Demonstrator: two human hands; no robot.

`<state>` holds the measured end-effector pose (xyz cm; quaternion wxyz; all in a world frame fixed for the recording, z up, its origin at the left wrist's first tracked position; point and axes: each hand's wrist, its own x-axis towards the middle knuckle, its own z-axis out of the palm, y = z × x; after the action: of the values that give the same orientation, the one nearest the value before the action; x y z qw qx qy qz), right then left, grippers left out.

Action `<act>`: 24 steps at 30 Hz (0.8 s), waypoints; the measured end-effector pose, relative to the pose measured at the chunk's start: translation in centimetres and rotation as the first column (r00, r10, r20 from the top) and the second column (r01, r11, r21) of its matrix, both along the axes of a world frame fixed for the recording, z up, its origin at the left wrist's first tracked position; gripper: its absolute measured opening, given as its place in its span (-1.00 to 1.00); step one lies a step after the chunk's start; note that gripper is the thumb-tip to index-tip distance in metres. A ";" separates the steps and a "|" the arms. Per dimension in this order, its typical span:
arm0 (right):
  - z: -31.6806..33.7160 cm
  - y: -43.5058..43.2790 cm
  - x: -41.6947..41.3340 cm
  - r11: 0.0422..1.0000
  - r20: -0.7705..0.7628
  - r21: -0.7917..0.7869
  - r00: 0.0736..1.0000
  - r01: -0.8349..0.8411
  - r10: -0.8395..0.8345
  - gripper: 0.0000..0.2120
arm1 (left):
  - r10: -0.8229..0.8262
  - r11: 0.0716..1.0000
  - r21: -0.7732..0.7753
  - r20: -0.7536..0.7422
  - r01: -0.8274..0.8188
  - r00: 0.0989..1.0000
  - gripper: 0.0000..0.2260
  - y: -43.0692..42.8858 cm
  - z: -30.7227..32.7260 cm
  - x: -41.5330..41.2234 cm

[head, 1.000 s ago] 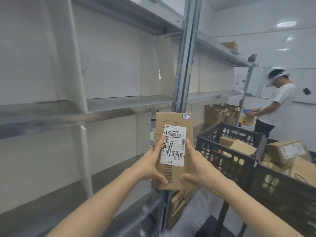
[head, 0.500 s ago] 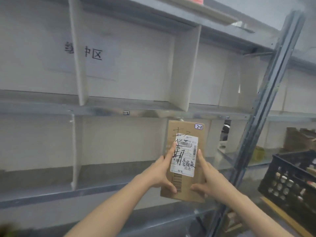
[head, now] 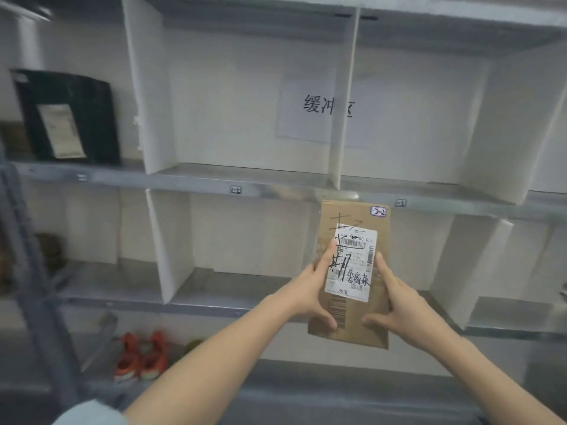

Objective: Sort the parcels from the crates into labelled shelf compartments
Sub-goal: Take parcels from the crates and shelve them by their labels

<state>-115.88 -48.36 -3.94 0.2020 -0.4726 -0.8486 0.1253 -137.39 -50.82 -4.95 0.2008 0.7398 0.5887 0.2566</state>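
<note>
I hold a flat brown cardboard parcel point(head: 352, 320) upright in front of the shelving. It carries a white shipping label with black handwriting and a small sticker reading 2-2 at its top right corner. My left hand point(head: 310, 292) grips its left edge and my right hand point(head: 399, 308) grips its right edge. Behind it a metal shelf point(head: 276, 191) is split by white dividers into compartments, with small tags on the shelf's front edge. The parcel hangs in front of the middle row.
A black bagged parcel point(head: 67, 118) with a white label leans in the upper left compartment. A paper sign point(head: 306, 108) with handwritten characters hangs on the back wall. Red-orange items point(head: 141, 357) lie on the bottom shelf at left. A grey upright post point(head: 40, 286) stands at far left.
My view has swung left along the shelving; the crates, the other person and the slanted post are out of sight. Both hands still hold the parcel the same way.
</note>
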 end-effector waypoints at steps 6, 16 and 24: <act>-0.9 -1.7 -6.9 0.994 0.004 -0.056 0.995 -0.095 0.096 0.20 | 0.132 0.991 -0.023 -0.035 -0.132 0.991 0.35 -4.3 -1.1 -6.5; -3.8 -2.7 -14.3 0.945 0.001 -0.134 0.954 -0.297 0.300 0.17 | 0.230 0.964 -0.135 -0.007 -0.229 0.973 0.31 -9.6 -3.6 -13.5; -6.1 -0.5 -20.5 0.942 -0.043 -0.136 0.952 -0.306 0.303 0.15 | 0.267 0.953 -0.135 -0.044 -0.270 0.963 0.27 -8.0 -5.0 -19.0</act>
<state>-136.35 -48.90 -10.06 0.1554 -0.3477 -0.8982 0.2194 -156.38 -58.81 -9.98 0.2077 0.6403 0.7028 0.2303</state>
